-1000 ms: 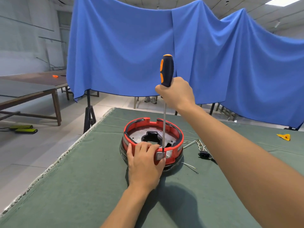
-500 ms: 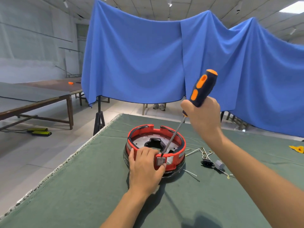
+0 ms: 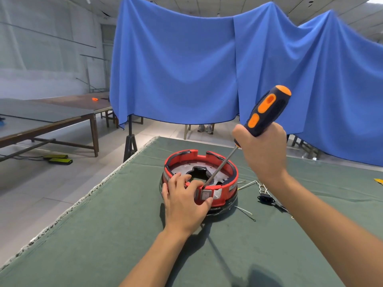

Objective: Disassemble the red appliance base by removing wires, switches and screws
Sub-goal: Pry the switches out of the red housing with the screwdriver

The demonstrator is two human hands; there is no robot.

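left hand grips base rim; right hand fingers hold screwdriver tilted; tip seemingly behind switch

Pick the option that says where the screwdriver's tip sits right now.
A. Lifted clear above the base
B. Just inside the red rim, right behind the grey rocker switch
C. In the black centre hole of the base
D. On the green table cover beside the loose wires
B: the screwdriver, held tilted by the right hand, runs down to the red base's near rim behind the rocker switch, beside the left hand.
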